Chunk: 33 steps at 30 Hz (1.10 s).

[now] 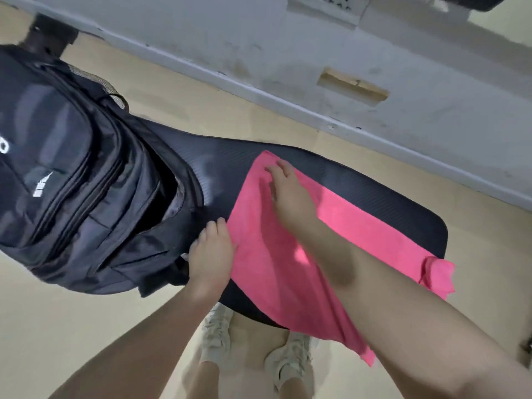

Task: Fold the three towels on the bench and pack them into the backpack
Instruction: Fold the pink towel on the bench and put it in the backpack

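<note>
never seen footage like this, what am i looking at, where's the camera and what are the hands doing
There is no machine here: a person wears a wide-angle camera on the head, so this one picture looks down past their own arms. A black padded bench stands on a pale floor. A black backpack lies on its left part, main pocket unzipped. A pink towel is spread on the bench, its edges hanging over the sides. The right hand lies flat on the towel. The left hand holds the towel's edge beside the backpack. The person's pale shoes show below.
</note>
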Available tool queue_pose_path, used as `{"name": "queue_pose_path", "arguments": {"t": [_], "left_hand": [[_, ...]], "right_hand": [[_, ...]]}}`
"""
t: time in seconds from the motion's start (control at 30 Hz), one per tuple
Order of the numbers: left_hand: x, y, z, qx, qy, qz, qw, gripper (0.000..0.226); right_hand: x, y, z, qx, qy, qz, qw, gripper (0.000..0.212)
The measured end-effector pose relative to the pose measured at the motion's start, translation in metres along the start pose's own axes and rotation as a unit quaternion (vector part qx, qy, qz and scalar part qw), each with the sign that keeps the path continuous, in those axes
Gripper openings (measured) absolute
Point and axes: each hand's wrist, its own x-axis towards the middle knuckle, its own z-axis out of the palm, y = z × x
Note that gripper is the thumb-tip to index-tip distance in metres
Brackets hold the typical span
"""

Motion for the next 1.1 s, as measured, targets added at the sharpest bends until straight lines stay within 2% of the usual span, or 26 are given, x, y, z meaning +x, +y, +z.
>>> {"name": "queue_pose_path", "arguments": {"t": [0.07,0.13,0.2,0.3,0.4,0.43,0.57,0.67,0.73,0.83,0.93,1.07,1.1], "left_hand": [[0.003,0.003,-0.002,-0.031,-0.036,-0.039,0.998,0.043],[0.007,0.004,0.001,-0.062,-0.051,-0.037,0.996,0.026],[0.008,0.000,-0.001,-0.177,-0.041,-0.015,0.983,0.016],[0.007,-0.008,-0.009,-0.370,-0.032,0.047,0.927,0.036],[0.002,-0.015,-0.034,-0.513,-0.094,0.046,0.852,0.032],[0.000,-0.019,-0.041,-0.534,-0.110,0.049,0.837,0.030],[-0.008,-0.038,-0.075,-0.500,-0.063,0.060,0.862,0.027],[-0.016,-0.055,-0.106,-0.524,-0.003,0.041,0.851,0.024],[-0.025,-0.063,-0.125,-0.526,0.013,0.052,0.849,0.026],[-0.042,-0.062,-0.142,-0.471,-0.022,0.098,0.877,0.019],[-0.060,-0.045,-0.133,-0.395,-0.085,0.150,0.903,0.012],[-0.082,0.001,-0.103,-0.358,-0.114,0.206,0.904,0.013],[-0.087,0.015,-0.093,-0.348,-0.126,0.213,0.904,0.017]], "right_hand": [[0.021,-0.006,0.002,0.009,0.018,0.038,0.999,0.049],[0.037,-0.007,0.003,-0.006,0.037,0.069,0.997,0.056],[0.047,-0.003,0.006,-0.028,0.063,0.077,0.995,0.044],[0.051,-0.002,0.003,-0.031,0.094,0.086,0.991,0.018],[0.048,-0.013,-0.011,0.009,0.118,0.103,0.988,0.020],[0.047,-0.018,-0.017,0.021,0.126,0.100,0.987,0.021],[0.037,-0.050,-0.042,0.128,0.146,0.073,0.978,0.025],[0.028,-0.072,-0.061,0.260,0.122,0.051,0.956,0.024],[0.018,-0.081,-0.071,0.289,0.118,0.031,0.949,0.024],[-0.007,-0.074,-0.081,0.257,0.125,0.039,0.958,0.024],[-0.043,-0.050,-0.089,0.286,0.070,0.116,0.949,0.024],[-0.083,-0.004,-0.103,0.290,0.082,0.213,0.930,0.038],[-0.092,0.010,-0.103,0.274,0.085,0.220,0.932,0.036]]}}
